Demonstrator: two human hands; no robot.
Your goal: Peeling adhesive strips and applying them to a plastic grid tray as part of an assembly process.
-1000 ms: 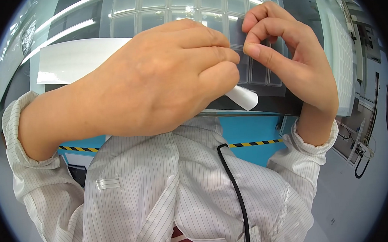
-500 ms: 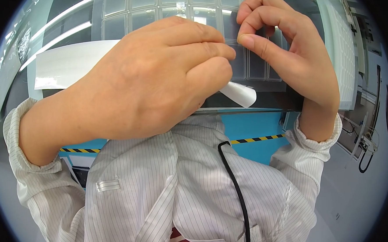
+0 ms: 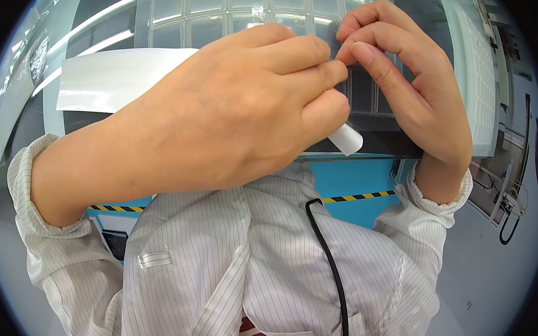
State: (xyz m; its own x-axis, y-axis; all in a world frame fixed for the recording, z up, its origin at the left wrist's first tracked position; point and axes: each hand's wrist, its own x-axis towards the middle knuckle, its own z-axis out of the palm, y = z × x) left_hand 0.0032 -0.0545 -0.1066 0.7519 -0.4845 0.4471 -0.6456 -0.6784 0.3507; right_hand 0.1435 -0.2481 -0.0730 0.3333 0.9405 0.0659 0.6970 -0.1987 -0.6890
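Near: striped coat (image 3: 225, 261) w/ black cable (image 3: 328, 256). Mid: left hand (image 3: 217, 116) curled shut on white strip (image 3: 346, 139), end poking out right; right hand (image 3: 410, 81) fingertips pinched closed, touching left fingertips; item betw. them can't tell. Far: clear grid tray (image 3: 242, 11), white sheet (image 3: 112, 79) left.

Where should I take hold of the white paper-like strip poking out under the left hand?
Grip the free rounded end of the white paper-like strip, coming from the lower right. That end sticks out clear below the left hand, while the rest is hidden under its fingers, and the right hand crowds the space above.
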